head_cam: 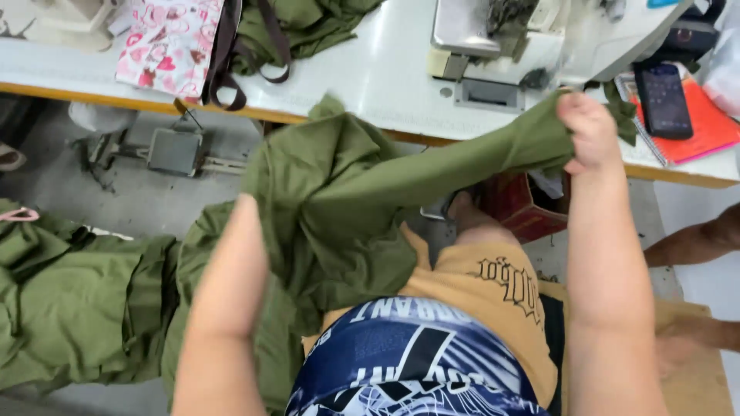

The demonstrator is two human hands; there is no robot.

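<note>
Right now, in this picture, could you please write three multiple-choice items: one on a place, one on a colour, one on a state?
1. Where does the dark phone lie?
A. on the orange notebook on the white table
B. on the floor
C. in the person's lap

2. What colour is the cloth that both hands hold?
A. pink
B. olive green
C. white

3. In what state is the right hand?
A. open and flat on the table
B. closed on one end of the cloth at the table's edge
C. holding the phone

Answers: 1 A, the phone rests on the notebook at the table's right end. 2 B, the cloth is olive green; only the heart-patterned fabric is pink. 3 B, its fingers are pinched on the cloth; the left hand is buried in the folds.
</note>
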